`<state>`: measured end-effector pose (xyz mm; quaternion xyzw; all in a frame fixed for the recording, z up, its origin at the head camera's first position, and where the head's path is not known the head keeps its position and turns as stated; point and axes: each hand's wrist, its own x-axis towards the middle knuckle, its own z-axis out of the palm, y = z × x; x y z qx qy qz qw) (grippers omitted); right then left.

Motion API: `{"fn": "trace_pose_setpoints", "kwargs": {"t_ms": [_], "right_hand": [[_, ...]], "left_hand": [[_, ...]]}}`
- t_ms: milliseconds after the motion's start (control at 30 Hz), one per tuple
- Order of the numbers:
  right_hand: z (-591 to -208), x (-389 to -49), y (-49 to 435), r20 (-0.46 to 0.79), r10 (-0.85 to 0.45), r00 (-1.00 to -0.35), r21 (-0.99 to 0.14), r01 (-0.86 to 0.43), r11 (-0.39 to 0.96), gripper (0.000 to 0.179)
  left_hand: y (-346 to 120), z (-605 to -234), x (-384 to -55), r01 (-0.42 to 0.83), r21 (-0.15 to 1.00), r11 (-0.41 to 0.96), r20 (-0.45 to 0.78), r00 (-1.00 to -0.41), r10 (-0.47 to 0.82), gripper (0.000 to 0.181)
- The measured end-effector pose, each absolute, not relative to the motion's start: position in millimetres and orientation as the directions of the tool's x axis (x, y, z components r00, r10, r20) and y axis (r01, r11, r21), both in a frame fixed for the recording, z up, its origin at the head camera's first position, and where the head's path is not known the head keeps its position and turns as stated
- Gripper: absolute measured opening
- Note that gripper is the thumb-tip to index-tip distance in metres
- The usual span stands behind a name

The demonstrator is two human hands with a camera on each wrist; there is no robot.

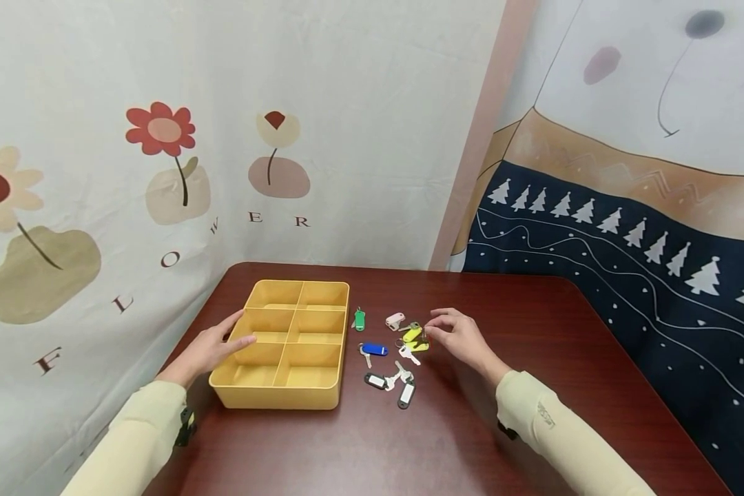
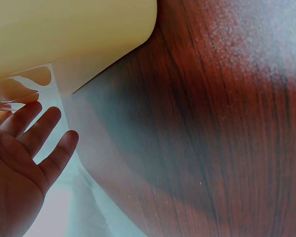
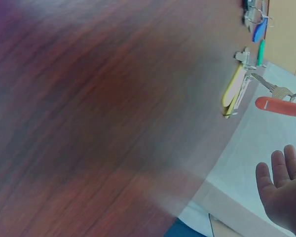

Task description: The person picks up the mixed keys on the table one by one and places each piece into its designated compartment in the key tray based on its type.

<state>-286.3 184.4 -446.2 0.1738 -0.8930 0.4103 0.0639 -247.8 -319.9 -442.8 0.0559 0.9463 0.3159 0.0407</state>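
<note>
My left hand [image 1: 206, 350] rests at the left side of a yellow six-compartment box [image 1: 293, 399], thumb over the rim and fingers along the outside. The left wrist view shows several of its fingers [image 2: 59, 153] straight and spread. With thumb and index finger, my right hand [image 1: 465, 339] pinches a key with a red tag [image 3: 281, 107], raised from the table; the pinch itself lies outside the right wrist view. Close by its fingertips lie keys with yellow tags [image 1: 412, 335] and a whitish tag [image 1: 395, 319].
Between box and right hand lie keys with a green tag [image 1: 359, 319], a blue tag [image 1: 375, 349] and black-rimmed tags [image 1: 406, 395]. They rest on a dark red-brown table [image 1: 471, 441]. A printed cloth [image 1: 372, 138] hangs behind its far edge.
</note>
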Motion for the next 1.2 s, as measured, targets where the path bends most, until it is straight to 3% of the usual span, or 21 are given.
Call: {"fn": "trace_pose_setpoints", "kwargs": {"t_ms": [433,667,1200], "right_hand": [[-439.2,-297.3,164.3,0.308,-0.160,-0.938,-0.717,-0.339,0.609,0.010],[-432.0,-301.7,146.3,0.266,-0.073,-0.961,-0.774,-0.258,0.578,0.014],[-414.9,-316.1,99.6,0.195,-0.012,-0.981,-0.844,-0.174,0.508,0.021]], "left_hand": [[-320.7,-443.5,-247.6,0.082,0.605,0.792,-0.039,-0.991,0.132,0.087],[-319.9,-442.7,-246.5,0.063,0.614,0.787,-0.060,-0.990,0.127,0.088],[-320.2,-444.2,-247.0,0.052,0.619,0.784,-0.072,-0.990,0.122,0.091]]}}
